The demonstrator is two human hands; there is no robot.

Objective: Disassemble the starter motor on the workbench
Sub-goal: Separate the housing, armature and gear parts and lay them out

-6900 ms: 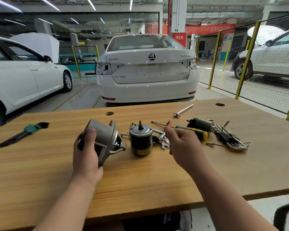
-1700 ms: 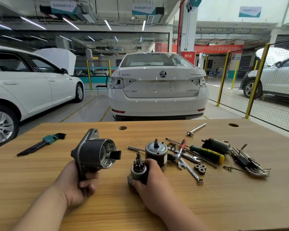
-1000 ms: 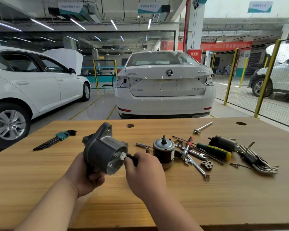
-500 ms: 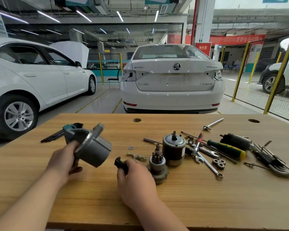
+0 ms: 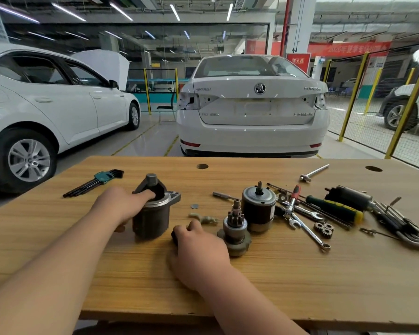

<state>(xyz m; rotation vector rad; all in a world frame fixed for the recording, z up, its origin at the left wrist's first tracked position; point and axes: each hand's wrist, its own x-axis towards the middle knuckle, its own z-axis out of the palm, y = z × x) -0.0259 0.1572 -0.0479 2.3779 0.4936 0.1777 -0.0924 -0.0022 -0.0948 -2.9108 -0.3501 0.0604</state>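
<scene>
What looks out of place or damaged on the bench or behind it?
Nothing on the workbench looks damaged; the tools lie in a loose heap. Behind it, the white car has empty holes where both tail lights belong.

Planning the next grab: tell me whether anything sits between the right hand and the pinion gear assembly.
Nothing visible does: the pinion gear assembly stands on the bench just right of the right hand. That hand appears to grip a small black part, though.
</scene>
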